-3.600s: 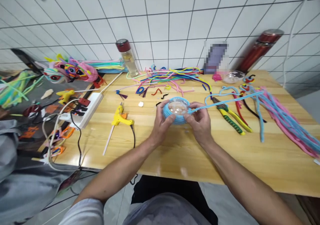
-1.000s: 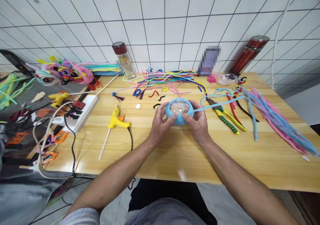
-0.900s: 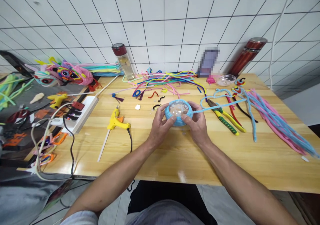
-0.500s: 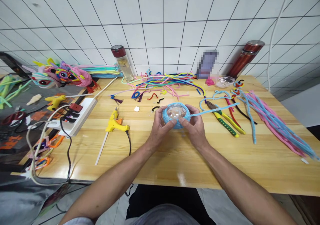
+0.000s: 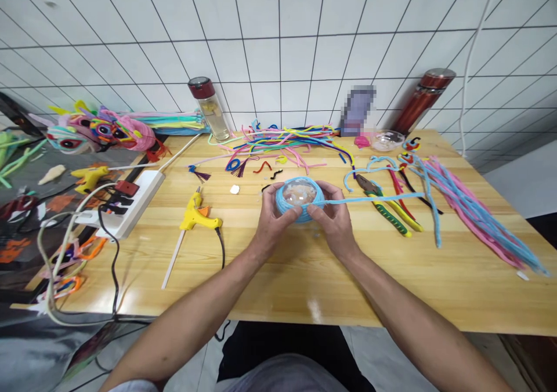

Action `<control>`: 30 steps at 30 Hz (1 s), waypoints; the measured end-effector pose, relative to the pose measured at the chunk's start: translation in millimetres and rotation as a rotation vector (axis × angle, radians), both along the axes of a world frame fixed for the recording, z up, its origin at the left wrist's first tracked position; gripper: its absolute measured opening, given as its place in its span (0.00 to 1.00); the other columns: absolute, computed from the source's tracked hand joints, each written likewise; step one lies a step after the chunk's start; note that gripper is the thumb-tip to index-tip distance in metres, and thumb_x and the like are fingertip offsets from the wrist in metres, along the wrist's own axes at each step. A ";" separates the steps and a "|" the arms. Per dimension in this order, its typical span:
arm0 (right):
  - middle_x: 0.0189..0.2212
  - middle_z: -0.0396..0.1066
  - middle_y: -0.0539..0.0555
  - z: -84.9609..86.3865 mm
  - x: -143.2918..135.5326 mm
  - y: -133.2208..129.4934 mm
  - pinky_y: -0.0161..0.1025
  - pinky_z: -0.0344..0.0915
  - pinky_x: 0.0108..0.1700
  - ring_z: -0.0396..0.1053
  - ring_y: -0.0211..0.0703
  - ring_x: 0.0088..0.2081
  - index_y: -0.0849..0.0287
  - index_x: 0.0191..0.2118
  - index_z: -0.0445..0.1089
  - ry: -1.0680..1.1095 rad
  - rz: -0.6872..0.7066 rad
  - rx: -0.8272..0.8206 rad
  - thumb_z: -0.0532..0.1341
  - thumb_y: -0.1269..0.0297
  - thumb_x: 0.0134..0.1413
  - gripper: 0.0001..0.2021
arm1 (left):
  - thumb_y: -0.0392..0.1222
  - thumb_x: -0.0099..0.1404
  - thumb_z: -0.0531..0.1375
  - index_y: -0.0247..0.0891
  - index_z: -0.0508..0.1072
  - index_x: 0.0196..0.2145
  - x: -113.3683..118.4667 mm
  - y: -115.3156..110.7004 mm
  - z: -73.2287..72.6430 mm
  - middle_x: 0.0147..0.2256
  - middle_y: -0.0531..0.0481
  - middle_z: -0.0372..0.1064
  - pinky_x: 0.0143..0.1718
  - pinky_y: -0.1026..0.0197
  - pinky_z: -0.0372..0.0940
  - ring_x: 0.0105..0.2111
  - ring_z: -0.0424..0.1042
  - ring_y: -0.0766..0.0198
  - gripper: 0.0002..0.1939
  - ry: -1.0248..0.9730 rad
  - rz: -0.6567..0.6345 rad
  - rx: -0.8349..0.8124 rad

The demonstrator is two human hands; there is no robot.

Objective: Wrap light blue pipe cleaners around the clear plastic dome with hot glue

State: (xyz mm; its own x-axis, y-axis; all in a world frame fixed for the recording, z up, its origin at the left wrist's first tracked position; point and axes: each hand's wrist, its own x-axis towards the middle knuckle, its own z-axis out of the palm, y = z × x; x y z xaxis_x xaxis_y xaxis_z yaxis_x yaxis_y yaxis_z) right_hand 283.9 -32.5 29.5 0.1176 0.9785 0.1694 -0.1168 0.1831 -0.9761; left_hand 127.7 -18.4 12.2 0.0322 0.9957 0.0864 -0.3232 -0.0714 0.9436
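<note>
Between my two hands is a clear plastic dome [image 5: 299, 191], ringed by several coils of light blue pipe cleaner [image 5: 289, 211]. My left hand [image 5: 272, 218] is closed around its left side, thumb on the near rim. Opposite, my right hand [image 5: 334, 221] grips the other side, its thumb pressing the coils at the front. From the right of the ring a loose blue end [image 5: 378, 198] sticks out over the pliers [image 5: 387, 209], which have green and yellow handles. The fingertips beneath and behind the dome are partly hidden.
A yellow glue gun [image 5: 198, 215] lies left of my hands, beside a white power strip [image 5: 134, 203] with cables. Loose pipe cleaners [image 5: 287, 137] lie along the back, near a glass bottle [image 5: 211, 111]. Blue and pink pipe cleaners [image 5: 483, 212] and a red flask [image 5: 424, 99] are at the right.
The dome has turned slightly between my hands, and the loose blue end now points more level to the right. The whole view has shifted a little. Both hands keep their hold.
</note>
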 end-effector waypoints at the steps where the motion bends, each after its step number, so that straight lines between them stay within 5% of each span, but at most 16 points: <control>1: 0.56 0.76 0.59 0.4 0.7 -0.2 0.54 0.73 0.59 0.74 0.57 0.58 0.50 0.57 0.68 -0.001 -0.008 0.012 0.75 0.43 0.52 0.32 | 0.57 0.52 0.77 0.46 0.65 0.56 -0.5 0.8 -0.2 0.56 0.46 0.71 0.59 0.50 0.70 0.56 0.74 0.51 0.41 -0.004 0.012 -0.002; 11: 0.58 0.73 0.57 1.9 6.0 3.1 0.51 0.73 0.58 0.73 0.55 0.58 0.51 0.41 0.72 -0.002 -0.102 0.042 0.73 0.48 0.54 0.17 | 0.58 0.51 0.78 0.45 0.66 0.55 -2.7 2.2 5.3 0.54 0.46 0.72 0.57 0.51 0.71 0.54 0.74 0.52 0.40 -0.006 -0.040 0.002; 19: 0.52 0.78 0.56 4.3 10.2 7.6 0.50 0.75 0.52 0.77 0.55 0.53 0.51 0.50 0.73 0.038 -0.025 0.005 0.74 0.50 0.51 0.23 | 0.58 0.50 0.78 0.45 0.67 0.55 -4.2 4.5 5.7 0.53 0.46 0.72 0.56 0.51 0.70 0.53 0.74 0.52 0.41 0.020 -0.084 0.027; 30: 0.56 0.79 0.54 -3.2 17.7 13.2 0.54 0.69 0.64 0.74 0.57 0.58 0.51 0.58 0.73 0.086 0.153 -0.098 0.71 0.56 0.52 0.27 | 0.57 0.50 0.78 0.44 0.66 0.56 -5.9 7.2 4.3 0.53 0.46 0.72 0.55 0.53 0.71 0.53 0.74 0.52 0.42 0.030 -0.144 0.021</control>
